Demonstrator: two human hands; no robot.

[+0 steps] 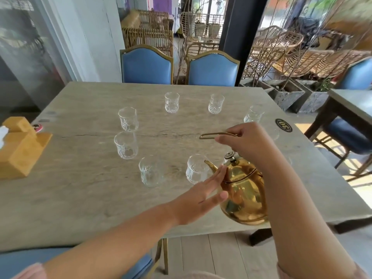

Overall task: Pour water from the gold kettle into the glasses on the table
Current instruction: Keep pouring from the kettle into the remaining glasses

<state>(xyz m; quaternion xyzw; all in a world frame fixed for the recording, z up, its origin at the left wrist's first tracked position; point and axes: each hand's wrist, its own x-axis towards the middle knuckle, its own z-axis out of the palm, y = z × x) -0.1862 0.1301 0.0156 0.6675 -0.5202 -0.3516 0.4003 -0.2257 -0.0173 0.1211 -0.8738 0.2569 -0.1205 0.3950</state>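
The gold kettle (244,190) hangs near the table's front right edge, its spout beside a cut-glass tumbler (196,168). My right hand (246,140) grips the kettle's thin wire handle from above. My left hand (201,198) lies flat with straight fingers against the kettle's side below the spout. Several more clear glasses stand in a ring on the table (80,188): one at the front (150,171), two at the left (126,145) (128,119), two at the back (172,102) (216,103) and one at the right (253,114), partly behind my right hand.
A wooden tissue holder (20,148) sits at the table's left edge. A round black number badge (283,125) lies on the right side. Two blue chairs (147,65) (212,69) stand behind the table. Another table (354,105) and stone planters are at the right.
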